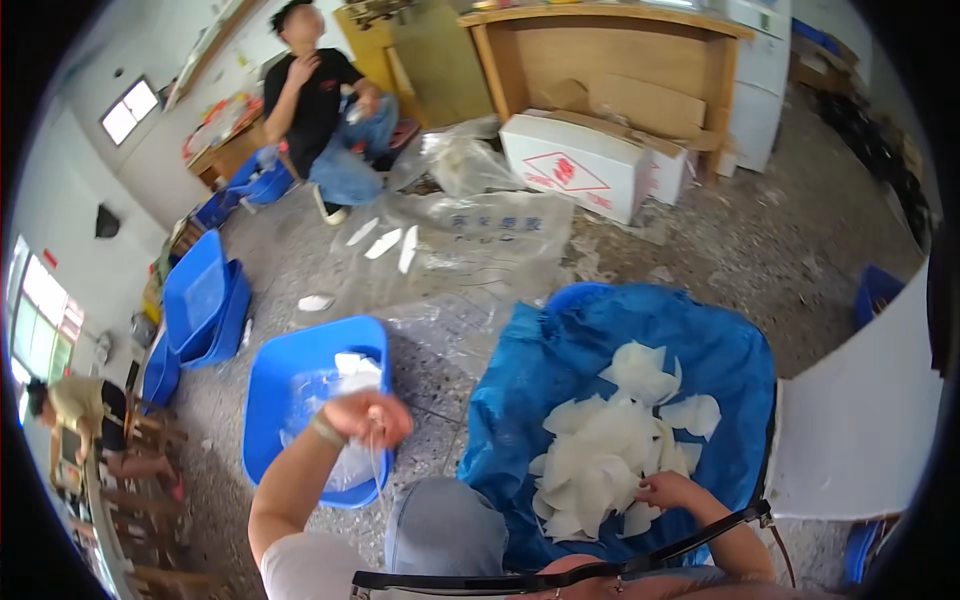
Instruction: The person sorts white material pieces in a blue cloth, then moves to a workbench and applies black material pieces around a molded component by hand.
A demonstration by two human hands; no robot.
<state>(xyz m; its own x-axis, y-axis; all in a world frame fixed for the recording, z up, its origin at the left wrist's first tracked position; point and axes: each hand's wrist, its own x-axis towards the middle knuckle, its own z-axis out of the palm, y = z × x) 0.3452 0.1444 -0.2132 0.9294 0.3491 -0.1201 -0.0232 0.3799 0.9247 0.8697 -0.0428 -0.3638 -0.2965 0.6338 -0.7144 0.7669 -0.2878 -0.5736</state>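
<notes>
My left hand (370, 418) is raised over the near right side of a blue plastic tub (262, 400), fingers closed. A thin translucent strip (378, 468) hangs from it. White pieces and clear plastic film (355, 468) lie inside the tub. To the right, a blue woven sack (735, 360) is spread open and holds a heap of thin, curved off-white pieces (595, 460). My right hand (668, 490) reaches into the sack, fingertips pinched at the heap's right edge on one off-white piece (640, 516). What these pieces are made of I cannot tell.
Clear plastic sheeting (450, 250) with several white pieces (383, 243) covers the floor ahead. Beyond it a person (335, 110) sits low; another person (90, 420) bends at the far left. White cartons (575, 165) stand by a wooden desk (610, 50). Stacked blue tubs (205, 300) stand left.
</notes>
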